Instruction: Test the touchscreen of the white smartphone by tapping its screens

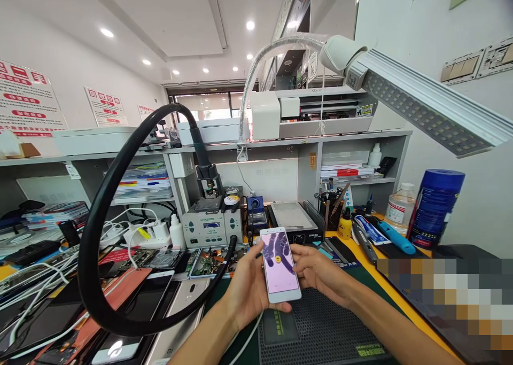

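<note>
White phone [281,266], perhaps in both hands [249,280] [319,269]

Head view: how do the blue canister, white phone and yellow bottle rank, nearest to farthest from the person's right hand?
From the right hand:
1. White phone, immediately to its left.
2. Yellow bottle, beyond it, slightly right.
3. Blue canister, well to the right.

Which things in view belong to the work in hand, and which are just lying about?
In hand: white phone, screen lit; left hand holding it; right hand at its edge.
Seemingly just lying about: silver phone at lower left; blue canister; yellow bottle.
</note>
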### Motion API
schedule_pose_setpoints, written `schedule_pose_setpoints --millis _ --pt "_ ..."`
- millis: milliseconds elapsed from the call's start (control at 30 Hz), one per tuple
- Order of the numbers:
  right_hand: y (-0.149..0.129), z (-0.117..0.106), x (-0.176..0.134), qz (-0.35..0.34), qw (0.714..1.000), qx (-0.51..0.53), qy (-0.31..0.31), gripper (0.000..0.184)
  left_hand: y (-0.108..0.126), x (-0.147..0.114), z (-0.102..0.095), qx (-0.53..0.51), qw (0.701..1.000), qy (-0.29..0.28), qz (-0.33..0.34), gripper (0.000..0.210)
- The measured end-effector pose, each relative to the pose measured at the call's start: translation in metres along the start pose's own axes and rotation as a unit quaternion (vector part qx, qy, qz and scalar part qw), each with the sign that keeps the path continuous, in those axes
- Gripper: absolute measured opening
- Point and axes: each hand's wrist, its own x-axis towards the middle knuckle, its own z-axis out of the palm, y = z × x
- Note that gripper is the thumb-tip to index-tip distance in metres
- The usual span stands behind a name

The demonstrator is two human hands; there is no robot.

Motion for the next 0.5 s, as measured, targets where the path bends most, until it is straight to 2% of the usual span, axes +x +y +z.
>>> schedule_pose_setpoints --millis 100,200,367,500 --pt "0.0 0.002 0.0 0.001 1.0 -0.001 0.006 0.044 -0.005 0.003 -0.001 0.043 0.998 0.044 0.016 0.046" --pt "0.001 0.003 -0.001 0.001 1.0 -0.002 0.006 0.042 -0.01 0.004 -0.003 0.065 0.995 0.065 0.032 0.038" --pt "0.004 0.001 0.001 0.003 1.0 -0.004 0.01 0.042 -0.012 0.006 -0.005 0.079 0.993 0.071 0.045 0.035" --pt "0.002 -0.001 0.002 0.004 1.0 0.002 0.018 0.043 -0.009 0.005 -0.005 0.065 0.996 0.044 0.049 0.034"
